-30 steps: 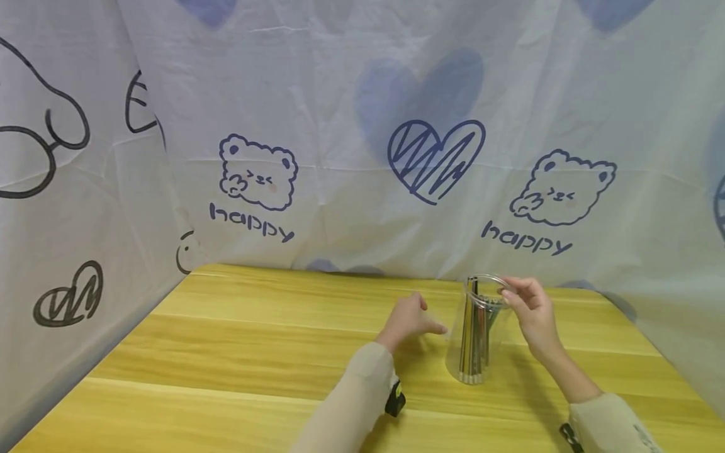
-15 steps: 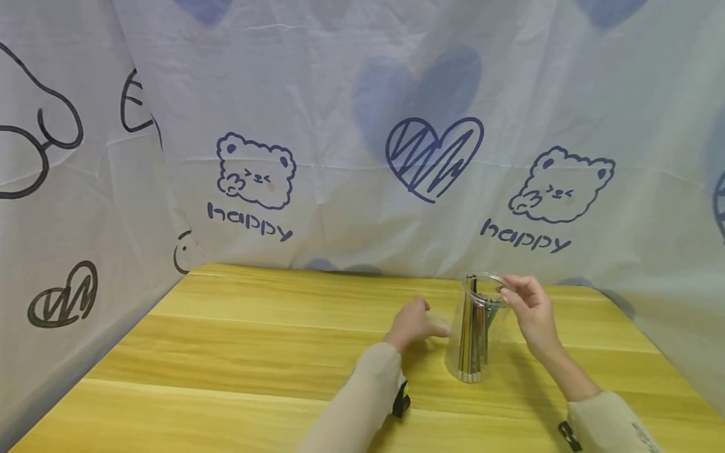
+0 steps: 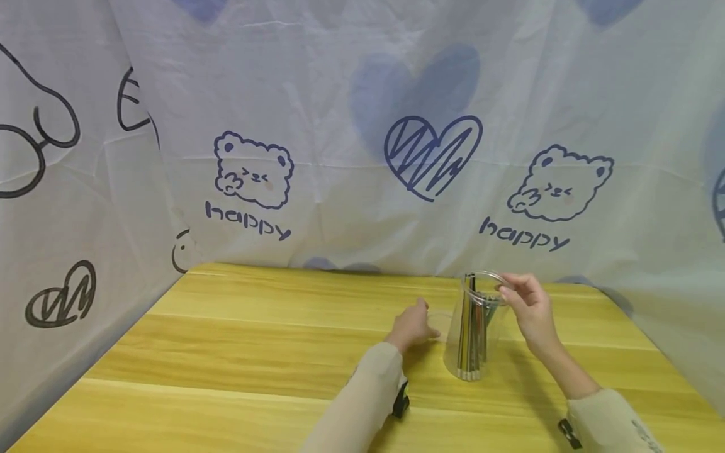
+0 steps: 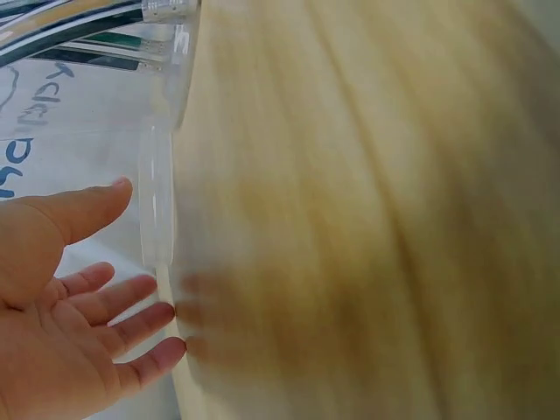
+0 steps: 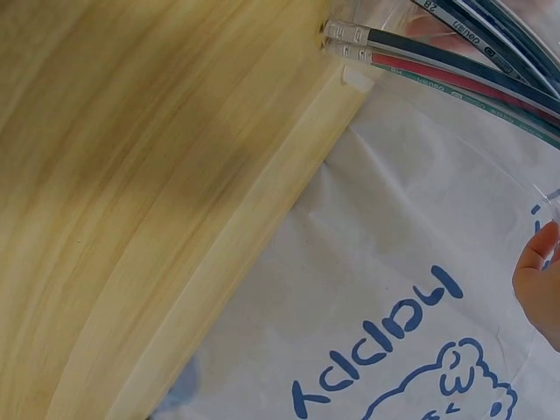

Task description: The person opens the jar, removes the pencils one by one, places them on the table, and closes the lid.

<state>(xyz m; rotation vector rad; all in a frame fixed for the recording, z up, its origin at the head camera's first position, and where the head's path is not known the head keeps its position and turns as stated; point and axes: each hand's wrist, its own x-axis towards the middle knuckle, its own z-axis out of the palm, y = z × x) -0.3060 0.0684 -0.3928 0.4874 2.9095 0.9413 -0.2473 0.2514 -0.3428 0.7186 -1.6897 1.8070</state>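
Note:
A tall clear plastic cup (image 3: 493,333) stands on the table, with several pencils (image 3: 470,327) leaning inside it, their pale ends at the bottom. My right hand (image 3: 532,314) pinches the right side of its rim between thumb and fingers; only part of that hand (image 5: 541,284) enters the right wrist view. To the cup's left lies a flat round clear lid (image 3: 442,322). Around the lid's left side my left hand (image 3: 412,326) is spread. The left wrist view shows its thumb and loosely extended fingers right at the edge of the lid (image 4: 157,197).
The yellow wood-grain table (image 3: 226,352) runs back to a white cloth backdrop (image 3: 340,189) printed with bears and hearts. Another cloth (image 3: 113,207) hangs along the left side. A dark strap device (image 3: 400,401) sits at my left wrist.
My left hand has moved slightly right, toward the lid, and its thumb has drawn back a little from the cup. The right hand keeps its pinch on the rim.

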